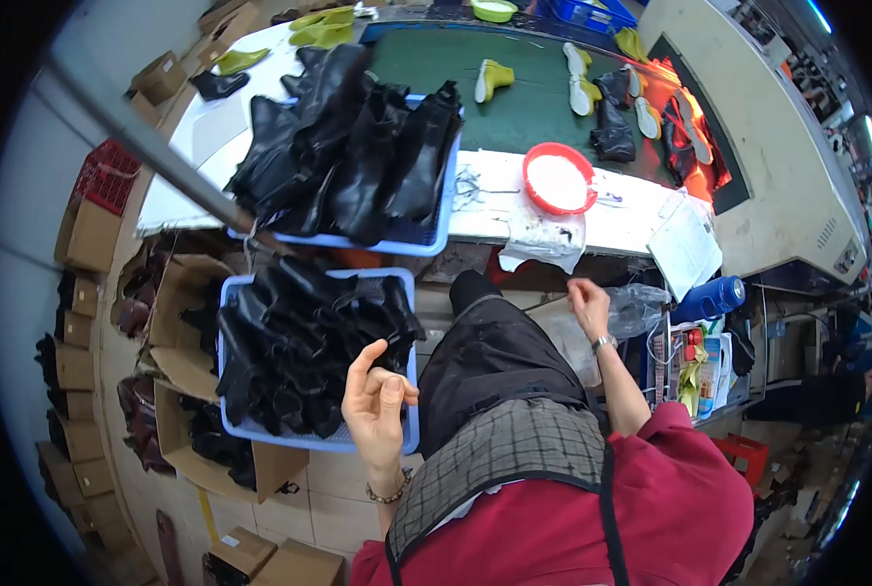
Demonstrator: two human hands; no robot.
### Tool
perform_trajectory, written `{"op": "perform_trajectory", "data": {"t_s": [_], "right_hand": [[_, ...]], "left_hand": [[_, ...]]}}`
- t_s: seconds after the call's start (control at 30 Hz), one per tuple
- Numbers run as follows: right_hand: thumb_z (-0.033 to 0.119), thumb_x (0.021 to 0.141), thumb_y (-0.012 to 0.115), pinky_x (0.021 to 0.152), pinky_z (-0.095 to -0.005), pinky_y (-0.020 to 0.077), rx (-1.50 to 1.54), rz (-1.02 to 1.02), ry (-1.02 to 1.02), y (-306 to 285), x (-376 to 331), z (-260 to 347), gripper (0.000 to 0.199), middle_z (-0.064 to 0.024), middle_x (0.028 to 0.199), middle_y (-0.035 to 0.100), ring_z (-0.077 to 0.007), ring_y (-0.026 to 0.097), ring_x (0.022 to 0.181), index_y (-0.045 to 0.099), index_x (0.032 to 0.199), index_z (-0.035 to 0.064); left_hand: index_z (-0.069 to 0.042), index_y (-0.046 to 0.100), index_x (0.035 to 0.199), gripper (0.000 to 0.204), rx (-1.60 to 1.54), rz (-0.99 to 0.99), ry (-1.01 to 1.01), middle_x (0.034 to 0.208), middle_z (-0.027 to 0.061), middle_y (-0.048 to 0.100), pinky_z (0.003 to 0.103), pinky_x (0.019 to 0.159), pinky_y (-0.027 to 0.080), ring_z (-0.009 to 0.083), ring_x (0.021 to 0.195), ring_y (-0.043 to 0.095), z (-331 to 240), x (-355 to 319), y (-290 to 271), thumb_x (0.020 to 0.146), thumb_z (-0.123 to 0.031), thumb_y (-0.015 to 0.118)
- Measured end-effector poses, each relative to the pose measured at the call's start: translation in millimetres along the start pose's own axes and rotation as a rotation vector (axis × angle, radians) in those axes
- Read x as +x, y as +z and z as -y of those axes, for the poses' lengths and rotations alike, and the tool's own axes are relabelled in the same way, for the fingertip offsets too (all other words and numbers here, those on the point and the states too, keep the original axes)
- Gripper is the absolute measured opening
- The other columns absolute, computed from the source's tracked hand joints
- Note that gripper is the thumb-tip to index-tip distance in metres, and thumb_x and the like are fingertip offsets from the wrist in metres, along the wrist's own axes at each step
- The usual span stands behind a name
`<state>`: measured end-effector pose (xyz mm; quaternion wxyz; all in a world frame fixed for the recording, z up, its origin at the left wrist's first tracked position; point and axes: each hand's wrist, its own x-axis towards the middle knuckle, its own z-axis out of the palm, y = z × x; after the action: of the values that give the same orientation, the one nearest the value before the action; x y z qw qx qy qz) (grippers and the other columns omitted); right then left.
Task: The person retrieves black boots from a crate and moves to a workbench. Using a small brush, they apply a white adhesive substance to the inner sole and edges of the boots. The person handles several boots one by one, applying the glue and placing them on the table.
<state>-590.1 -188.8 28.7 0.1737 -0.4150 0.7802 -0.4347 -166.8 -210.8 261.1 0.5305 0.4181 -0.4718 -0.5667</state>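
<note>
Two blue plastic crates are heaped with creased, glossy black boots: the upper crate is set at the white worktop, the lower crate below it. By the lower crate's right side, the left hand is held with loosely bent fingers, index raised, nothing gripped. The right hand is curled near a stained, crumpled white cloth draped over the worktop's edge; whether anything is pinched cannot be told. Above the cloth, a round red bowl is filled with white matter.
</note>
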Motion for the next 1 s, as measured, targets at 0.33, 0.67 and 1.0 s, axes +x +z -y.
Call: {"op": "perform_trajectory", "data": {"t_s": [0.33, 0.67, 1.0], "right_hand": [[0.007, 0.084, 0.065, 0.08, -0.0386, 0.0521, -0.458, -0.327, -0.047, -52, 205, -51, 0.04, -0.0148, 0.103, 0.066, -0.029, 0.064, 0.091, 0.064, 0.123, 0.0094], [0.003, 0.075, 0.07, 0.096, -0.0446, 0.0465, -0.491, 0.177, -0.115, -73, 281, -40, 0.034, -0.0072, 0.108, 0.069, -0.0352, 0.055, 0.11, 0.073, 0.106, 0.0156], [0.016, 0.099, 0.061, 0.056, -0.0301, 0.0462, 0.093, -0.1, 0.147, -93, 308, -48, 0.014, -0.0052, 0.065, 0.061, -0.0139, 0.058, 0.058, 0.069, 0.105, 0.0062]], "left_hand": [[0.0, 0.059, 0.129, 0.032, 0.444, -0.476, 0.147, 0.106, 0.0069, 0.064, 0.022, 0.07, 0.049, 0.009, 0.081, 0.058, 4, 153, 77, 0.098, -0.002, 0.059], [-0.008, 0.052, 0.141, 0.058, 1.576, -0.346, 0.159, 0.124, 0.0245, 0.064, 0.046, 0.096, 0.047, 0.0416, 0.111, 0.061, 21, 392, -13, 0.087, -0.01, 0.072], [-0.007, 0.061, 0.136, 0.035, 1.458, -0.652, 0.887, 0.128, 0.0136, 0.068, 0.036, 0.098, 0.048, 0.0264, 0.116, 0.066, -61, 396, 56, 0.102, -0.014, 0.056]]}}
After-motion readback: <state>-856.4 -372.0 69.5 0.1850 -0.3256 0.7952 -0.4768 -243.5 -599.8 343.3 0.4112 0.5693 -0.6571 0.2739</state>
